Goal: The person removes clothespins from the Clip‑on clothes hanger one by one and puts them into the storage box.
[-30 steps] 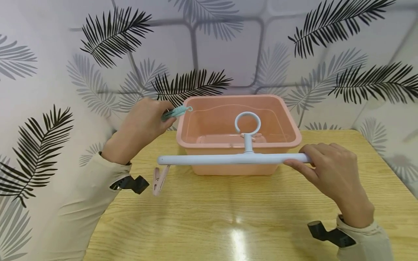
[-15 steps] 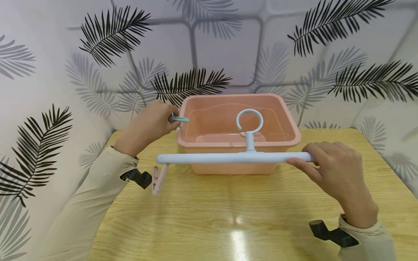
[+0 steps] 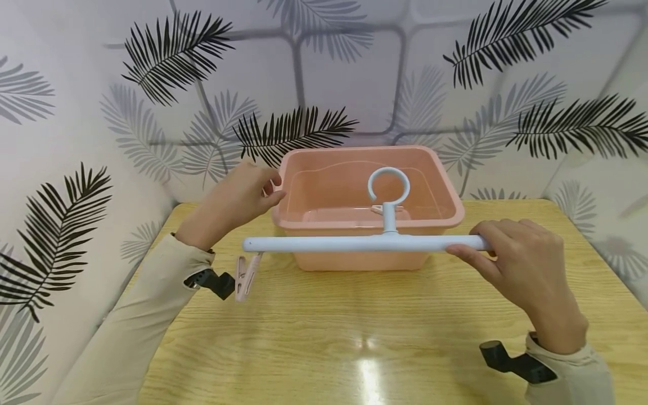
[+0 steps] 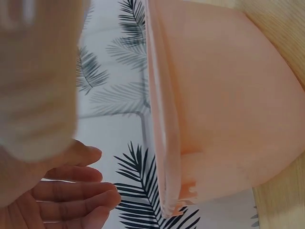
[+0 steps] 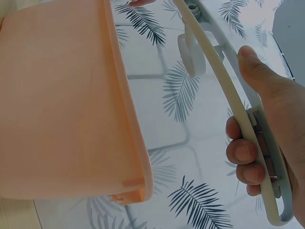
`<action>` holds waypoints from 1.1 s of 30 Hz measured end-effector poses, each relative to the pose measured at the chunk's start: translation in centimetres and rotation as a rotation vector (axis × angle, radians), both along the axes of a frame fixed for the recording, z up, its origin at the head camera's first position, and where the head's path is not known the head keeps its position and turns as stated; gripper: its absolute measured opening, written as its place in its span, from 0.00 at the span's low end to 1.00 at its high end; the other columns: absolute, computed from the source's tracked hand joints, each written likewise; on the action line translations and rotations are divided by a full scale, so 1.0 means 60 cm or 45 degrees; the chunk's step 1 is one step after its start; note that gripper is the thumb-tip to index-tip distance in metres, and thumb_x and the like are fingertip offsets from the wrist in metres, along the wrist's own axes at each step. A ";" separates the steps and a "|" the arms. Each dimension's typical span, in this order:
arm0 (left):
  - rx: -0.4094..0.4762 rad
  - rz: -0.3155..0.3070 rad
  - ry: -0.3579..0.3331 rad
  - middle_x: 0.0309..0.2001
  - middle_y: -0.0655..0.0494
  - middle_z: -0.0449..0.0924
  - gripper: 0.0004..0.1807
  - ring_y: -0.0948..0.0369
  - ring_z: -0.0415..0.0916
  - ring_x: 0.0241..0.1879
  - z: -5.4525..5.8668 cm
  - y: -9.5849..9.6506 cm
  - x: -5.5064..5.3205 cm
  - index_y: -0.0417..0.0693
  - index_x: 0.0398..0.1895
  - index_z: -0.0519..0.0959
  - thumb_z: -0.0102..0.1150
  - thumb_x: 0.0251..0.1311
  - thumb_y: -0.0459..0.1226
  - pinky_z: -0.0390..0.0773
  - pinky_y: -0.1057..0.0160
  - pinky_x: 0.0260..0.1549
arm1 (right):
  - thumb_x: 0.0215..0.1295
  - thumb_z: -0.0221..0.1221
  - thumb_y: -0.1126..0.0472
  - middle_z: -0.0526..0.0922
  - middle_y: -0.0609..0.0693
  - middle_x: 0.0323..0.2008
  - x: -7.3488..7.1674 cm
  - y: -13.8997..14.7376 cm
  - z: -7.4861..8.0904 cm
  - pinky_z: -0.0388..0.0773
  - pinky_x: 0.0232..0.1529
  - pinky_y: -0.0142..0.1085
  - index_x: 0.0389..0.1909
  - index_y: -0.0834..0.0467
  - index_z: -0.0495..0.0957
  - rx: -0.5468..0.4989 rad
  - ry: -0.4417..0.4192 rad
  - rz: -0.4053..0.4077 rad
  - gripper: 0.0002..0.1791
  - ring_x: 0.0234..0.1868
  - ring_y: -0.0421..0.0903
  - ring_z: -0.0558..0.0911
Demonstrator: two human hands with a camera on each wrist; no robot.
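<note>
My right hand [image 3: 526, 264] grips the right end of a pale blue hanger [image 3: 349, 244] with a ring-shaped hook, held level in front of the basin. In the right wrist view, fingers curl round the hanger's frame [image 5: 230, 90]. A pale pink clothespin [image 3: 246, 278] hangs from the hanger's left end. Beside the left rim of the pink basin [image 3: 361, 262], my left hand [image 3: 240, 197] holds nothing, its fingers loosely bent. The left wrist view also has this empty hand [image 4: 71, 198]. The teal clothespin seen earlier is out of sight.
At least one pink clothespin [image 3: 378, 210] lies in the basin, partly behind the hanger's hook. The basin stands on a wood-grain table [image 3: 304, 343], against a leaf-patterned backdrop [image 3: 349, 84]. A blurred pale shape [image 4: 38, 86] fills the left wrist view's upper left.
My left hand moved right toward the basin's left rim and let go of the teal clothespin, which is no longer visible. The hanger in my right hand shifted only slightly.
</note>
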State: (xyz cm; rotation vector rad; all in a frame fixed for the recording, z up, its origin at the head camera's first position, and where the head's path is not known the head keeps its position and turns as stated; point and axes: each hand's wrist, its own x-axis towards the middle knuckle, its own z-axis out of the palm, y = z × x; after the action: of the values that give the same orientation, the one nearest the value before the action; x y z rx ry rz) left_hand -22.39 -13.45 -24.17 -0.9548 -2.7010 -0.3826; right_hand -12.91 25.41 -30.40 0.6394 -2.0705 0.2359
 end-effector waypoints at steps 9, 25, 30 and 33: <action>0.083 0.128 0.015 0.30 0.46 0.83 0.11 0.52 0.80 0.31 0.010 -0.010 0.056 0.36 0.36 0.81 0.55 0.66 0.36 0.78 0.54 0.33 | 0.64 0.40 0.26 0.64 0.43 0.10 0.005 -0.010 0.006 0.51 0.12 0.34 0.18 0.58 0.74 -0.034 0.004 0.018 0.39 0.11 0.39 0.58; 0.221 0.293 -0.256 0.20 0.62 0.80 0.19 0.64 0.72 0.19 -0.010 -0.031 0.145 0.45 0.34 0.84 0.50 0.71 0.48 0.69 0.62 0.21 | 0.65 0.40 0.27 0.63 0.42 0.11 -0.001 0.002 -0.002 0.52 0.12 0.35 0.18 0.58 0.74 0.023 0.024 -0.022 0.39 0.11 0.39 0.58; 0.355 0.221 -0.459 0.19 0.63 0.79 0.20 0.64 0.71 0.17 -0.025 -0.052 0.153 0.45 0.36 0.83 0.47 0.72 0.50 0.71 0.64 0.18 | 0.66 0.40 0.28 0.63 0.42 0.11 -0.001 -0.003 0.001 0.52 0.12 0.35 0.17 0.58 0.74 0.007 0.057 -0.002 0.39 0.11 0.39 0.58; 0.465 0.158 -0.599 0.23 0.60 0.80 0.19 0.63 0.78 0.22 -0.035 -0.066 0.154 0.44 0.36 0.82 0.48 0.72 0.48 0.78 0.63 0.23 | 0.66 0.41 0.28 0.64 0.43 0.11 -0.001 -0.004 0.002 0.52 0.12 0.35 0.18 0.59 0.74 0.011 0.053 0.003 0.39 0.11 0.39 0.58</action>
State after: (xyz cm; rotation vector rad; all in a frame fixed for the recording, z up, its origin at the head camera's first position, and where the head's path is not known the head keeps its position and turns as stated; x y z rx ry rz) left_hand -13.17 -17.41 -26.24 -0.6501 -2.9113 -1.1524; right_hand -12.97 25.17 -30.29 0.6469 -2.0316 0.2135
